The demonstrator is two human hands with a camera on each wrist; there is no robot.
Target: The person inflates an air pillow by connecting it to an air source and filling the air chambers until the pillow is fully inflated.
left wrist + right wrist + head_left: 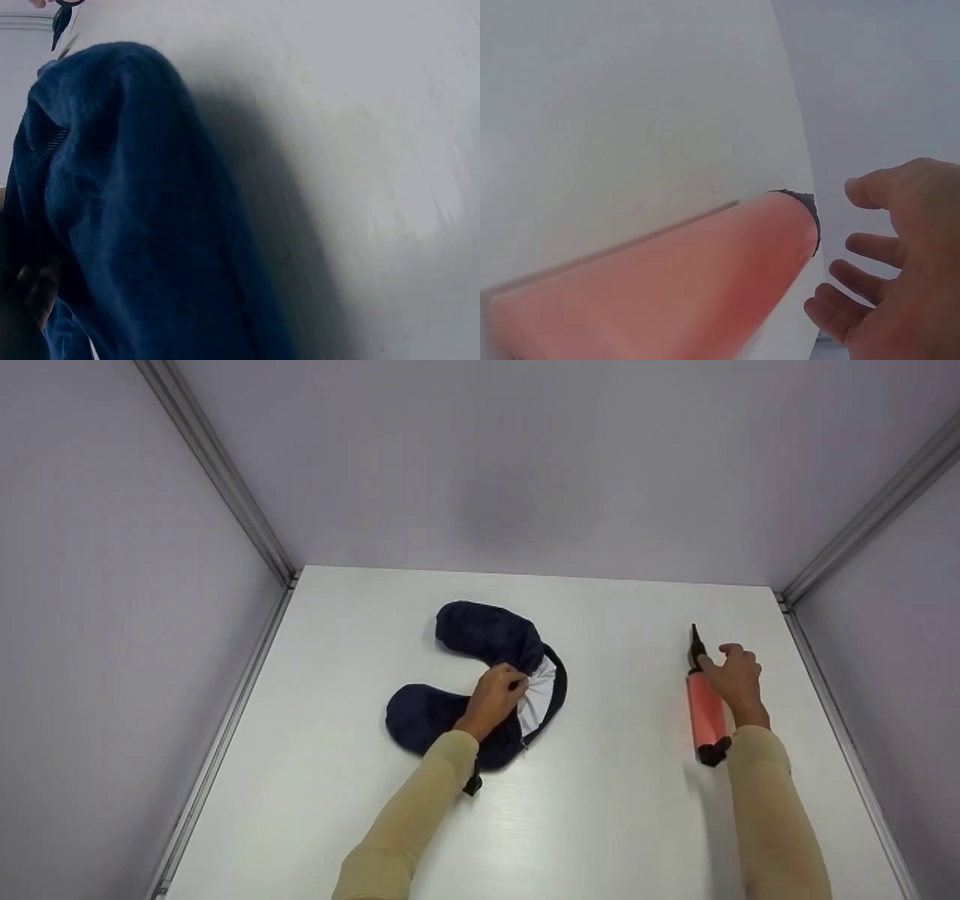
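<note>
Pinching the white inner fabric at the bend of a navy neck pillow [480,660], the left hand [493,699] has its fingers curled tight around a small gathered fold. The pillow is a soft, velvety, U-shaped cover, limp and flat, lying left of the middle of the white worktop [615,810], with both its rounded ends pointing toward the left edge. In the left wrist view its plush nap [142,210] fills the frame; the fingers there are too dark to make out.

The right hand [735,671] hovers over a hand pump [705,709] near the right edge, fingers spread and relaxed, gripping nothing; whether the fingertips touch the pump cannot be told. From the right wrist view the open fingers [870,255] stand just beside the pump's barrel [690,292]. The pump is a smooth salmon-pink cylinder with black ends, its long axis running front to back, its thin black nozzle pointing at the far edge.
</note>
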